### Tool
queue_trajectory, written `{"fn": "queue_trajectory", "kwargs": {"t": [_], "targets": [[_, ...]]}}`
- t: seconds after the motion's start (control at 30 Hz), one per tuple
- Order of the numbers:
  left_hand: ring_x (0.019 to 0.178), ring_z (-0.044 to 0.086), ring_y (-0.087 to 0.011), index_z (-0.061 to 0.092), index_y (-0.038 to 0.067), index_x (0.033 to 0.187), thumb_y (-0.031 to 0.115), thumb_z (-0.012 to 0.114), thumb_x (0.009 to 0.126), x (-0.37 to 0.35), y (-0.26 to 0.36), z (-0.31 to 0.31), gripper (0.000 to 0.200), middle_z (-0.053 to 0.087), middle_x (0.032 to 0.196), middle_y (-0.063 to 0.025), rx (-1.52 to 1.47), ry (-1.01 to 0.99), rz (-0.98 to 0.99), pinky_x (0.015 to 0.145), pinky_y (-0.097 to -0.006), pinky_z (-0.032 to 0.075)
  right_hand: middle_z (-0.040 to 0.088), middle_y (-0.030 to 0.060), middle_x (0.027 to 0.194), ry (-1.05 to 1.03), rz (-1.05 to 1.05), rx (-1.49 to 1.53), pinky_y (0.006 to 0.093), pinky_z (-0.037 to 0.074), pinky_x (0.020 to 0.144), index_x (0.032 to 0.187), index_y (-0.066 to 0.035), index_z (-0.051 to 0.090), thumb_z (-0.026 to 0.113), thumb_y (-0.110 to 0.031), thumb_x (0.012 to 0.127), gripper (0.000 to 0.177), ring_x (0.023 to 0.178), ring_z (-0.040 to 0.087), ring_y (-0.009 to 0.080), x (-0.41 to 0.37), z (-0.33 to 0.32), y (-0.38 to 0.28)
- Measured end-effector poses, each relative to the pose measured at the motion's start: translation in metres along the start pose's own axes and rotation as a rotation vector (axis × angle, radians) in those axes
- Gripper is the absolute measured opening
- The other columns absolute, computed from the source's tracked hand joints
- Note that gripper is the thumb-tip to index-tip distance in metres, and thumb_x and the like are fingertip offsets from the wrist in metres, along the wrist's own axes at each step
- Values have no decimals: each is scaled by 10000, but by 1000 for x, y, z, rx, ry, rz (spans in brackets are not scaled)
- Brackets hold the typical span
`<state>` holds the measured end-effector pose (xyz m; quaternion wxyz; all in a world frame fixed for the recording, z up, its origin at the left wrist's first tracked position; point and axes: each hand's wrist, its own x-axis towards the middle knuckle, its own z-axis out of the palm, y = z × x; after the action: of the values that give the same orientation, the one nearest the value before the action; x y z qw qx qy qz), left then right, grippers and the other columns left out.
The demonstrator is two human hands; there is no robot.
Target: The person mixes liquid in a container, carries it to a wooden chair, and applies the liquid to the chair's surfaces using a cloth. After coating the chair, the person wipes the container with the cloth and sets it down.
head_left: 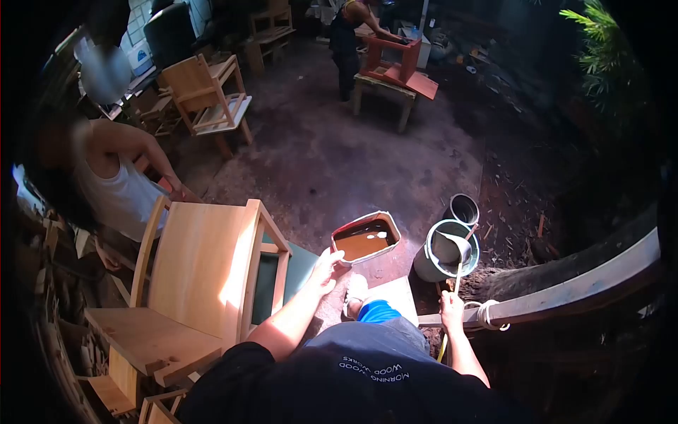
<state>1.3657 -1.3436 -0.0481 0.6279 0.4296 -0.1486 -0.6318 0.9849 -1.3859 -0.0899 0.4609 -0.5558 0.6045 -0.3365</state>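
Observation:
My left hand (325, 272) grips the near rim of a rectangular tub (366, 238) filled with brown liquid, held above the ground. My right hand (451, 309) is closed on the long handle of a ladle (455, 249). The ladle's bowl sits over a pale bucket (445, 253) on the ground to the right of the tub. My knee in blue shorts (378, 311) is between the two arms.
An unfinished wooden chair (205, 275) lies on its side at my left, with a person in a white tank top (116, 184) beside it. A small tin can (464, 209) stands behind the bucket. Another person (346, 39) works at a red chair on a bench far back.

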Motion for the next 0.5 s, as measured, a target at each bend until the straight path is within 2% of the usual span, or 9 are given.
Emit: {"fn": "queue_trajectory", "kwargs": {"t": [0.07,0.1,0.2,0.23,0.3,0.33,0.37,0.43,0.5], "targets": [[987,555,-154,508,125,1194,249,635,837,61,14,-4,399,580,1091,-36,-35,34,6,896,-347,451,437,-43,546,12,58,174,196,321,410,694,-79,512,504,-277,959,331,453,417,46,63,18,3],[1015,558,-163,506,106,1196,224,613,854,93,22,-5,377,578,1130,-47,-64,51,10,926,-354,438,418,-47,562,44,18,131,213,302,403,677,-111,476,480,-303,968,349,446,385,52,94,28,-6],[1014,559,-171,503,102,1191,232,618,849,186,47,-9,384,580,1126,-52,-81,84,54,926,-367,435,396,-38,533,87,49,201,255,273,399,622,-121,458,443,-362,977,429,441,367,66,219,51,-1],[1019,557,-173,502,99,1188,230,615,850,221,61,-8,380,581,1124,-56,-95,90,50,929,-375,434,416,-22,521,65,136,113,277,294,400,586,-124,445,427,-400,974,477,427,382,91,269,57,-2],[1037,551,-187,489,97,1207,221,611,853,274,83,-10,394,568,1146,-64,-103,95,85,934,-393,434,428,3,501,-74,284,133,293,333,412,555,-113,428,405,-444,972,533,415,407,125,361,71,-27],[1086,526,-208,469,111,1250,257,629,835,298,97,-9,468,547,1183,-69,-84,108,85,956,-412,416,424,21,482,-143,244,307,313,357,415,544,-94,424,381,-483,969,578,404,422,152,416,81,-30],[1135,502,-230,449,125,1293,294,646,817,332,118,-7,542,527,1220,-75,-64,116,97,977,-430,398,381,16,477,-72,285,253,306,390,438,557,-111,384,367,-501,968,567,403,400,150,473,97,-38],[1105,517,-229,443,112,1285,264,625,835,383,142,-13,509,526,1217,-82,-122,146,132,961,-420,413,407,11,505,-224,117,219,302,406,506,585,-81,476,385,-486,968,565,477,414,135,575,116,-73],[1076,532,-227,437,98,1277,234,604,853,415,156,-12,475,525,1215,-89,-188,177,162,944,-409,428,444,6,556,-304,-123,-109,283,401,553,653,-54,575,396,-455,974,544,552,407,106,642,143,-166]]}}
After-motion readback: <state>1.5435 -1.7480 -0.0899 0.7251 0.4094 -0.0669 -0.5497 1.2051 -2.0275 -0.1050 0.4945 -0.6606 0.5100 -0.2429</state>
